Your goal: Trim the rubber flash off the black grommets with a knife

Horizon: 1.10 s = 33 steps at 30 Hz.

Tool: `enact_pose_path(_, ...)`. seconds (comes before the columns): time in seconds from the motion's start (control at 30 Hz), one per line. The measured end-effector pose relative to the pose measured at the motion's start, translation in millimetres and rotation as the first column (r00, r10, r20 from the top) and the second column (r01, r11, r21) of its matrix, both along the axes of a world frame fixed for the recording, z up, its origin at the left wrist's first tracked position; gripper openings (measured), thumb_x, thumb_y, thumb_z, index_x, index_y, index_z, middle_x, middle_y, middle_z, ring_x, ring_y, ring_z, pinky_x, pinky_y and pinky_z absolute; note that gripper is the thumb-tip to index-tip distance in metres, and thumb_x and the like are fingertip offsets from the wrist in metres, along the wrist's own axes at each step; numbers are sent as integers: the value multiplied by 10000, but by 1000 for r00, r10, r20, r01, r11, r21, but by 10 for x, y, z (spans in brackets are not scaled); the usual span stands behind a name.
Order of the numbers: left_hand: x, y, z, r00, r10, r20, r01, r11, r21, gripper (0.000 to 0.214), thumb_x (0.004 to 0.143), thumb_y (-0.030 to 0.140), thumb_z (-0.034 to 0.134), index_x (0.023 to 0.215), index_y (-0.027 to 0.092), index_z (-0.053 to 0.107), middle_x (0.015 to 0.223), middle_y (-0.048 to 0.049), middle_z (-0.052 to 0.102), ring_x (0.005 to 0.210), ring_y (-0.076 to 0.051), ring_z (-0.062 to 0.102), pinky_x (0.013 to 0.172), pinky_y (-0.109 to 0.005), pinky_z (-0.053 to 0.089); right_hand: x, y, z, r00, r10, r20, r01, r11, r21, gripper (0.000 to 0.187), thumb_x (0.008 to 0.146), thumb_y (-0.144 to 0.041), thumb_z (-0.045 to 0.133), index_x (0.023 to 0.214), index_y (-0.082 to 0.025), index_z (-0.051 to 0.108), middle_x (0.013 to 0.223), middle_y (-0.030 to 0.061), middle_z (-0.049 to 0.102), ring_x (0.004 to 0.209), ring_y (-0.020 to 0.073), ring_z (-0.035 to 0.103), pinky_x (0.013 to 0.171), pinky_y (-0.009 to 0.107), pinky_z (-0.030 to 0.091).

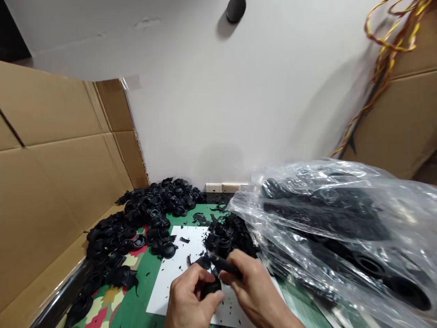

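Note:
Over the white sheet (159,291), my left hand (189,296) is closed around a small round black rubber part (210,288), pinched between thumb and fingers. My right hand (254,284) grips a slim black-handled tool that looks like a knife (227,265). Its tip points away to the upper left, just above the rubber part; blur hides whether the edge touches it. Right beyond my hands lies a heap of black rubber parts and scraps (227,234). Black shavings are scattered over the sheet.
A larger pile of black rubber pieces (160,200) runs along the left beside a cardboard panel (61,159). On the right, a clear plastic bag (327,214) holds more black parts. Behind is a white wall (218,100); yellow-brown twisted wires (382,77) hang at upper right.

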State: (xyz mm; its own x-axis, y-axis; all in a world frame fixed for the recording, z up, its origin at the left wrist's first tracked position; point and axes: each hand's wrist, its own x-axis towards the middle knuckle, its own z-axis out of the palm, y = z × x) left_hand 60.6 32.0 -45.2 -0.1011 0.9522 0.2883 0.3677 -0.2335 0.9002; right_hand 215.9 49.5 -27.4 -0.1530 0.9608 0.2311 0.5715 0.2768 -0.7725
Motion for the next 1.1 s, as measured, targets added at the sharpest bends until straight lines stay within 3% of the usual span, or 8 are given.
enact_pose_path(0.1, 51, -79, 78, 999, 21, -27, -19, 998, 61, 103, 560, 139, 679, 622, 201, 624, 542, 49, 533, 488, -124, 452, 476, -215, 354, 257, -77, -87, 969, -199, 144, 192, 980, 59, 147, 750, -218, 477, 605, -220, 457, 608, 1, 527, 537, 168, 504, 515, 260, 347)
enact_pose_path(0.27, 134, -105, 84, 1000, 30, 7, -30, 999, 12, 105, 548, 161, 683, 635, 207, 645, 535, 42, 547, 503, -143, 463, 492, -229, 371, 403, -232, -172, 987, -160, -10, 160, 978, 135, 162, 670, -91, 464, 710, -223, 548, 707, 19, 597, 615, 185, 579, 555, 260, 417)
enact_pose_path(0.43, 162, -116, 47, 996, 21, 84, -18, 999, -38, 140, 531, 189, 713, 654, 198, 646, 510, 51, 530, 489, -140, 449, 479, -229, 357, 353, -311, -172, 949, -192, -248, 196, 981, -9, 94, 740, -205, 535, 662, -213, 586, 631, 2, 625, 590, 187, 558, 549, 261, 417)
enact_pose_path(0.63, 234, -177, 192, 999, -37, 24, 35, 998, 55, 132, 531, 119, 689, 614, 204, 634, 560, 48, 563, 507, -135, 465, 497, -222, 366, 353, -361, -208, 879, -240, -412, 205, 970, -127, 133, 727, -288, 565, 636, -195, 587, 596, -20, 593, 579, 168, 530, 531, 240, 385)
enact_pose_path(0.93, 293, -165, 242, 963, -42, 265, 68, 994, -90, 124, 501, 183, 743, 559, 187, 634, 497, 58, 554, 487, -131, 501, 473, -216, 398, 393, -339, -284, 802, -239, -547, 141, 966, -215, 291, 706, -456, 600, 645, -172, 579, 592, -16, 546, 596, 168, 496, 544, 247, 365)
enact_pose_path(1.1, 326, -138, 197, 951, -47, 306, 76, 994, -82, 113, 509, 181, 747, 548, 187, 640, 505, 52, 568, 489, -136, 516, 471, -220, 420, 361, -330, -289, 779, -211, -590, 92, 970, -224, 330, 719, -487, 603, 650, -164, 588, 592, -19, 512, 582, 151, 462, 538, 243, 360)
